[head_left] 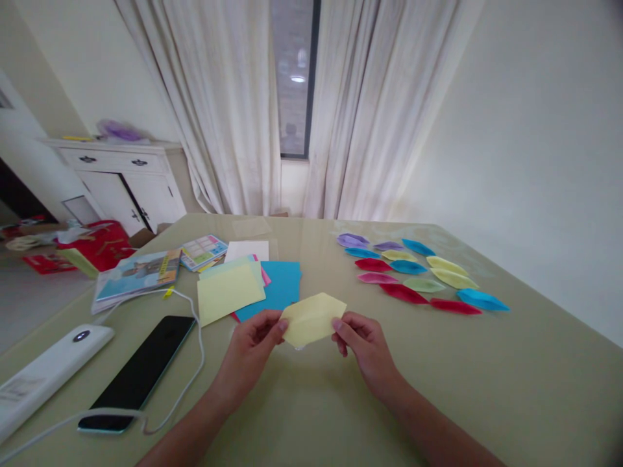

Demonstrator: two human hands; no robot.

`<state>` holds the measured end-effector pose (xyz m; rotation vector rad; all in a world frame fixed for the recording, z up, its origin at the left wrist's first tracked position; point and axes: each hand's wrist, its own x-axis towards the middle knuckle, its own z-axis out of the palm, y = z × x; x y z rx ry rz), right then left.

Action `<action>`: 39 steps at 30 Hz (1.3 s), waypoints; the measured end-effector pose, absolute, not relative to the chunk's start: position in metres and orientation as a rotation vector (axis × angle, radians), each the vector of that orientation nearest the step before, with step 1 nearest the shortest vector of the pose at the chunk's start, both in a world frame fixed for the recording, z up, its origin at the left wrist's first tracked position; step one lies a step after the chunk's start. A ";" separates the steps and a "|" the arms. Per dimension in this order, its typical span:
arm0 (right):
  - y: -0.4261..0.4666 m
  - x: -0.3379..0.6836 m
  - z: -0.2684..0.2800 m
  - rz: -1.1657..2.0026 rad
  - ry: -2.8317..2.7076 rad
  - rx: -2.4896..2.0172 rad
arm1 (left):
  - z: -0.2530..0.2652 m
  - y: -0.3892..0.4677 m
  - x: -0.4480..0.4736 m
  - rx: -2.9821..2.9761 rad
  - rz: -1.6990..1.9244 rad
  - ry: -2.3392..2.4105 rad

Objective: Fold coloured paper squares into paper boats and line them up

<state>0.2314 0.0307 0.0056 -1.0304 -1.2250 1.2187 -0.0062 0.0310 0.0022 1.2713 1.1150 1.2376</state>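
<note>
Between my two hands, just above the table, is a pale yellow sheet of folded paper [314,319] with pointed corners. My left hand [256,340] pinches its left edge between thumb and fingers. At the opposite edge, my right hand [363,344] pinches it the same way. Beyond my left hand lie flat sheets of coloured paper: a yellow sheet [230,292] on top and a blue sheet [283,282] partly under it. Several folded paper boats, among them a red one [403,293] and a blue one [481,300], sit in rows at the back right.
A black phone [141,370], a white power bank [53,370] and a white cable [202,344] occupy the table's left side. Behind them are books [139,275] and a printed card [203,251]. A white cabinet [121,181] stands past the table, near the curtains [228,104].
</note>
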 end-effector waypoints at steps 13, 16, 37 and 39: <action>0.032 0.232 0.003 1.273 -1.316 -1.104 | -0.006 0.037 -0.005 1.168 1.218 1.130; 0.032 0.230 0.003 1.301 -1.335 -1.107 | -0.007 0.039 -0.006 1.175 1.237 1.158; 0.034 0.235 0.002 1.245 -1.381 -1.011 | -0.004 0.040 -0.010 1.190 1.294 1.136; 0.034 0.235 0.002 1.233 -1.395 -0.974 | -0.008 0.042 -0.010 1.141 1.298 1.120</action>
